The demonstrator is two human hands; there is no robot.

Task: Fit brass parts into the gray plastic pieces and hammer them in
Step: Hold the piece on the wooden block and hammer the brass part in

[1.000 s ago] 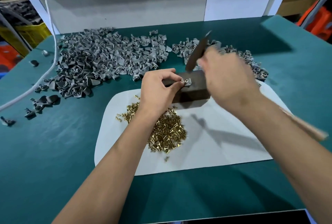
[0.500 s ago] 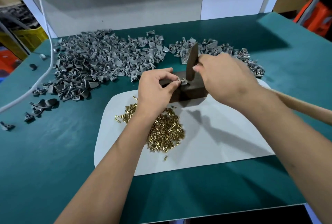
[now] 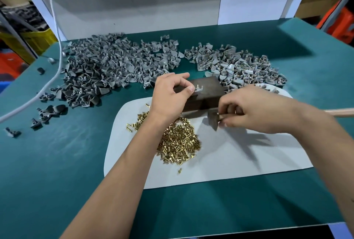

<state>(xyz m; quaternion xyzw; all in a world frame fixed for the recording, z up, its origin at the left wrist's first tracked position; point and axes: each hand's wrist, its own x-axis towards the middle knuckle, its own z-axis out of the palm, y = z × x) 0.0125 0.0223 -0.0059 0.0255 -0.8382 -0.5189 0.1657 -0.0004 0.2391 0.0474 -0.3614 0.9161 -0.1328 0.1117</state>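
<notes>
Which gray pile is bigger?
The left pile of gray plastic pieces, spreading wider than the right pile behind the dark block.

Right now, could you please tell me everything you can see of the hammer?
The hammer has a dark metal head and a pale wooden handle running off to the right. The right hand grips the handle close to the head. The head hangs low over the white sheet, in front of the dark block, beside the brass parts pile. Whether it touches the sheet is unclear.
</notes>
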